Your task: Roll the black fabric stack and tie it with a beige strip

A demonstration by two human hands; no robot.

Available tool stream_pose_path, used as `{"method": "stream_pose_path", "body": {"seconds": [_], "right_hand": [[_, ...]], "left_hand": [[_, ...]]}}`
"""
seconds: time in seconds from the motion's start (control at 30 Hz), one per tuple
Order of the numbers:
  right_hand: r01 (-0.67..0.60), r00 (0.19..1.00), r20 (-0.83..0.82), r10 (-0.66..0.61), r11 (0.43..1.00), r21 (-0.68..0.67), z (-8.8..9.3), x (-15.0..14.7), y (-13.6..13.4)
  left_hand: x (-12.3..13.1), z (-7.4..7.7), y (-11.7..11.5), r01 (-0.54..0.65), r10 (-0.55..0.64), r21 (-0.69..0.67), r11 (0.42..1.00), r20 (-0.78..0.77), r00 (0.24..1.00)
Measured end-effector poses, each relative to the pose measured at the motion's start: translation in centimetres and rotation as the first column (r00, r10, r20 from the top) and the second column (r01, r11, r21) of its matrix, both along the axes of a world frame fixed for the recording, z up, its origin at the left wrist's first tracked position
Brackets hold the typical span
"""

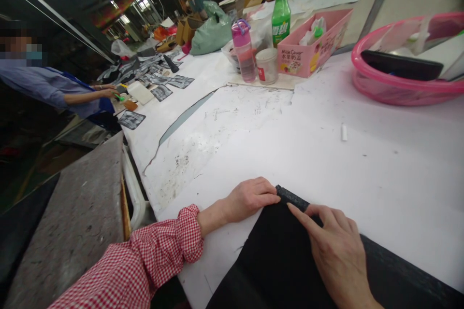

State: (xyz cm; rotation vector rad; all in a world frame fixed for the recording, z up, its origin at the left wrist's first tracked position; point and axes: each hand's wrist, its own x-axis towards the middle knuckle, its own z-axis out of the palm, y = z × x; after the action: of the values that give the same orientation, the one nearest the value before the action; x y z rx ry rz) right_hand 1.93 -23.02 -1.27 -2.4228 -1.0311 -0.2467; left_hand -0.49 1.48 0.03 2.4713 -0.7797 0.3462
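A black sheet of fabric or soft leather lies on the white-covered table in front of me. Along its far edge runs a darker, speckled strip that looks folded over. At the far left corner of that edge, my left hand grips the material, with thumb and fingers close together. My right hand is a little to the right, its thumb pressed on the sheet and its fingers bent over the strip. What lies under the fingers of both hands is hidden.
A short white stick lies beyond my hands. Farther back stand a pink basket, a pink box, a green bottle, a purple-lidded bottle and a white cup. A co-worker handles pieces at left.
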Motion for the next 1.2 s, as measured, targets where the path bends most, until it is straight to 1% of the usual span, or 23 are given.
{"method": "stream_pose_path", "body": {"seconds": [0.23, 0.47, 0.63, 0.77, 1.2], "right_hand": [[-0.003, 1.000, 0.005, 0.003, 1.000, -0.009, 0.02, -0.04, 0.06], [-0.003, 1.000, 0.026, 0.003, 1.000, -0.011, -0.01, -0.04, 0.18], [-0.013, 0.999, 0.048, 0.014, 0.999, -0.031, 0.24, -0.10, 0.34], [-0.006, 0.999, 0.049, 0.008, 0.999, -0.039, 0.34, -0.15, 0.39], [-0.001, 0.999, 0.036, 0.004, 0.997, -0.072, 0.50, -0.37, 0.45]], "left_hand": [[-0.05, 0.16, 0.00, 0.019, -0.023, 0.080, 0.997, 0.047, 0.999], [-0.04, 0.06, -0.12, 0.011, -0.016, 0.083, 0.996, 0.063, 0.998], [-0.09, 0.11, -0.23, 0.007, -0.016, 0.118, 0.993, 0.073, 0.997], [-0.12, 0.06, -0.29, 0.008, -0.021, 0.155, 0.988, 0.086, 0.996], [-0.16, -0.11, -0.34, 0.005, -0.027, 0.192, 0.981, 0.110, 0.994]]}}
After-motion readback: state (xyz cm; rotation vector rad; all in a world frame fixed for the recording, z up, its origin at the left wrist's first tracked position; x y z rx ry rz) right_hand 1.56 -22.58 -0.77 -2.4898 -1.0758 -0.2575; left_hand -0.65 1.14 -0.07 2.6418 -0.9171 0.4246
